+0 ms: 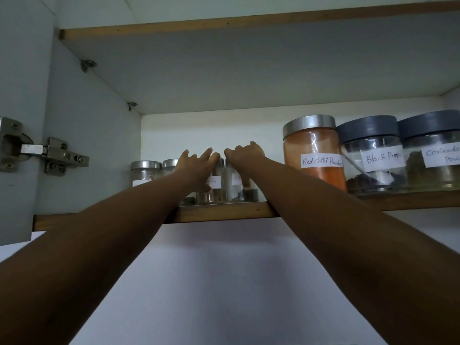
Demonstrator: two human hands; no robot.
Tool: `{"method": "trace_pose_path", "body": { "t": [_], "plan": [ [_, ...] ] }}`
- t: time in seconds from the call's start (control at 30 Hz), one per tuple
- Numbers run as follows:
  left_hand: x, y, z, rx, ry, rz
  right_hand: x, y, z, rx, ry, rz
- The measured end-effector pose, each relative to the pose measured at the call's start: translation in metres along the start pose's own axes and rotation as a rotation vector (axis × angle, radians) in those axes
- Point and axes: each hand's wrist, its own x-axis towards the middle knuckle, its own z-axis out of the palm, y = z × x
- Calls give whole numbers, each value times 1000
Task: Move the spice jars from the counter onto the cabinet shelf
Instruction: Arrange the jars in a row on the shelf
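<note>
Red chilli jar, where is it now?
Head view: the red chilli jar stands on the cabinet shelf between the right hand and the Black Pepper jar.

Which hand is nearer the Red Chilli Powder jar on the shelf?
Right. The right hand grips a small jar just left of the Red Chilli Powder jar, apart from it; the left hand is further left again.

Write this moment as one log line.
left hand: grips left jar | right hand: grips right jar | jars: upright on shelf | beside: chilli jar
</note>
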Motion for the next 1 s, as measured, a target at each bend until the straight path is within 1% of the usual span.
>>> {"method": "trace_pose_path", "body": {
  "t": [0.23,0.33,0.4,0.47,0.53,0.6,0.7,0.77,0.9,1.0],
  "plan": [
    [0,0,0,19,40,-6,1,-4,2,82,-29,51],
    [-3,1,-2,4,92,-13,0,-9,4,-15,-55,103],
    [-5,1,-8,-55,202,-28,0,-14,1,-115,-35,113],
    [-11,0,-18,-112,324,-58,1,-19,-4,-146,25,115],
    [-19,-2,-30,-93,396,-104,3,-21,-9,-152,129,106],
    [-27,-1,-41,-77,402,-137,2,-20,-14,-127,254,75],
    [-42,2,-60,-91,417,-127,-5,-18,-24,-17,404,12],
    [-50,-2,-75,-82,446,-132,-11,-19,-36,0,467,-30],
    [-60,-21,-102,-96,486,-194,-26,-21,-66,35,598,-120],
    [-64,-25,-120,-145,478,-217,-46,-9,-91,47,698,-175]
  ]
}}
